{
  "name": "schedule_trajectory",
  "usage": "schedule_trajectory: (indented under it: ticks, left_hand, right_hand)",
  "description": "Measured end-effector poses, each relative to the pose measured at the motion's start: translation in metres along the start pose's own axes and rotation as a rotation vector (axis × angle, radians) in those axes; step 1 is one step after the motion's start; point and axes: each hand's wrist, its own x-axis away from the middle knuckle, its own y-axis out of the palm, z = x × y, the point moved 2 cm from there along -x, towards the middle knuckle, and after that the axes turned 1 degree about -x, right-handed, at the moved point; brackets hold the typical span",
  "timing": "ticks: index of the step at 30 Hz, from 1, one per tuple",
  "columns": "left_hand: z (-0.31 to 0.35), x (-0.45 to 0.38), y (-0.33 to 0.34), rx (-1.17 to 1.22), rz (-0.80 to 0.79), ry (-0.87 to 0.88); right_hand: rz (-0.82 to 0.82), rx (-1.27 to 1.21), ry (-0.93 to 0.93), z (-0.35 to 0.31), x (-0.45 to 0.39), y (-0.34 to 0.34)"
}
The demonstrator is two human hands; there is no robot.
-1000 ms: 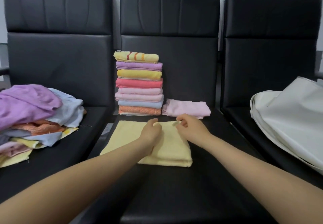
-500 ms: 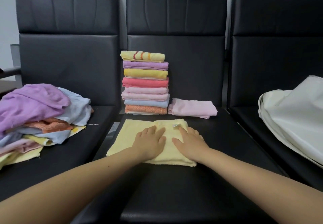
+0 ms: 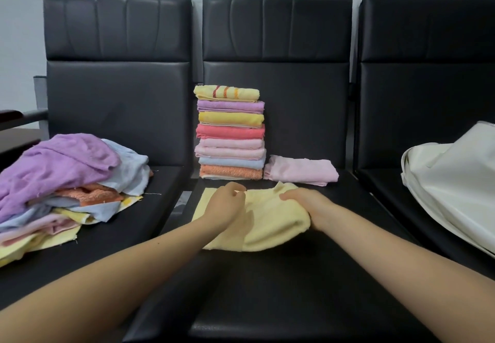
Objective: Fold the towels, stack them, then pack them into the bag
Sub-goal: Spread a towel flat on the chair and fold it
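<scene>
yellow towel (image 3: 270,222) on the middle seat (image 3: 294,289), long axis left-right | right hand (image 3: 308,206) grips its lifted right end, nearer the fold | left hand (image 3: 227,206) pinches the far edge mid-towel | stack (image 3: 230,133) just behind, bag (image 3: 455,190) well right | next, I'd say: right end over leftward

Both hands on yellow towel (image 3: 270,225) on middle seat (image 3: 267,302): left hand (image 3: 226,206) pinching a fold, right hand (image 3: 305,203) gripping the right edge. Behind, folded stack (image 3: 230,133) beside pink towel (image 3: 301,170). Loose pile (image 3: 64,182) on left; white bag (image 3: 452,190) on right.
</scene>
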Motion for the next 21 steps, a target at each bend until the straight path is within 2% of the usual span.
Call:
schedule_trajectory:
  ticks: [3, 5, 7, 9, 12, 15, 18, 21]
  left_hand:
    - [0.001, 0.0, -0.001, 0.238, -0.018, -0.137]
    - [0.001, 0.001, 0.002, 0.491, -0.067, -0.286]
    - [0.001, 0.0, 0.003, 0.712, -0.116, -0.395]
    - [-0.004, -0.001, 0.003, 0.758, -0.161, -0.442]
    - [-0.011, -0.006, 0.003, 0.666, -0.15, -0.475]
    - [-0.014, -0.014, -0.003, 0.433, -0.023, -0.446]
    - [-0.016, -0.014, -0.01, 0.193, 0.051, -0.341]
    - [-0.027, -0.004, -0.014, -0.125, 0.131, -0.204]
  right_hand:
    - [-0.029, 0.015, -0.073, -0.021, 0.015, -0.003]
    - [-0.205, -0.096, -0.082, -0.029, 0.022, 0.004]
    - [-0.378, -0.065, -0.092, -0.028, 0.029, 0.019]
    - [-0.413, -0.002, -0.109, -0.024, 0.025, 0.03]
    - [-0.24, 0.165, -0.27, -0.018, 0.017, 0.039]
    - [-0.045, 0.565, -0.449, -0.006, 0.01, 0.043]
    - [-0.047, 0.953, -0.505, 0.011, 0.01, 0.053]
    - [-0.047, 1.153, -0.5, 0.027, 0.008, 0.062]
